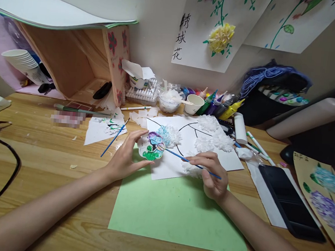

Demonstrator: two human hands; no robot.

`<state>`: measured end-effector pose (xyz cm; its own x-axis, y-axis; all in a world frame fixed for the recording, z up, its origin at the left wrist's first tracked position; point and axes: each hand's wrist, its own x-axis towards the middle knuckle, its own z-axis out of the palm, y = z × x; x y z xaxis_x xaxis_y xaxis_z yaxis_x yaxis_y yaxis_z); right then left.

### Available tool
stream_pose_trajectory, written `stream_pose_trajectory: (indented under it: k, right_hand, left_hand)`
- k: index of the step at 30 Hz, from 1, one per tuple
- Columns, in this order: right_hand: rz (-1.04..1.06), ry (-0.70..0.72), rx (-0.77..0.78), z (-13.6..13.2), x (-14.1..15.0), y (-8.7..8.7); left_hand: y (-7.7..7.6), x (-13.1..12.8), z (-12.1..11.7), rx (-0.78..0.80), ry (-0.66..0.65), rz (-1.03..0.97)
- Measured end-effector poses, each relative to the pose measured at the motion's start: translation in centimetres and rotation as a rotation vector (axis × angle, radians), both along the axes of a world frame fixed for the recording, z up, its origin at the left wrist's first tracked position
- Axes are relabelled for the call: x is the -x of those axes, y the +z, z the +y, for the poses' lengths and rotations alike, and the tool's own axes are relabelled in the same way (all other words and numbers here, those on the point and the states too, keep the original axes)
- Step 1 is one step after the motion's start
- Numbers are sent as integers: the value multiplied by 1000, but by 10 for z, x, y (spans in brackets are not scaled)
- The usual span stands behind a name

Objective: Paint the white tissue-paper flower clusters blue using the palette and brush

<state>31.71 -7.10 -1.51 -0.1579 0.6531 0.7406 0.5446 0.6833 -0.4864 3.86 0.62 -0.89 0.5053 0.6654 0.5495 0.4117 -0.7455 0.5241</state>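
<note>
My left hand grips a small white paint palette by its edge, thumb below and fingers above. Green, purple and blue paint lie in its wells. A thin blue paintbrush is pinched in my right hand, its tip at the palette's right side. Behind both hands lies a white sheet with black branch lines and several white crumpled-paper flowers. One flower is partly coloured light blue. Under the sheet's near edge is a green paper.
A second paintbrush lies left beside a paint-stained paper. Along the wall stand a paper cup, a bowl of paper scraps, paint bottles and a cardboard box. A dark phone-like slab lies right.
</note>
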Motion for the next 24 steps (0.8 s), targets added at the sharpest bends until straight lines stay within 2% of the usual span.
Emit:
stream_pose_trajectory:
  k: [3, 6, 10, 12, 15, 19, 24]
  right_hand:
    - [101, -19, 9, 1, 0, -2]
    - [361, -78, 15, 6, -2, 2]
    - [667, -170, 153, 20, -11, 16]
    - [695, -166, 263, 24, -18, 18]
    - [680, -132, 374, 26, -29, 11]
    - [732, -116, 395, 27, -39, -3]
    - [713, -95, 447, 28, -42, -9]
  left_hand:
    - [-1, 0, 0, 7, 4, 3]
    - [-1, 0, -1, 19, 12, 13]
    - [-1, 0, -1, 29, 38, 25]
    - [-1, 0, 0, 27, 55, 33]
    - [-1, 0, 1, 25, 72, 44]
    - [1, -1, 1, 54, 78, 58]
    - [3, -1, 0, 70, 84, 73]
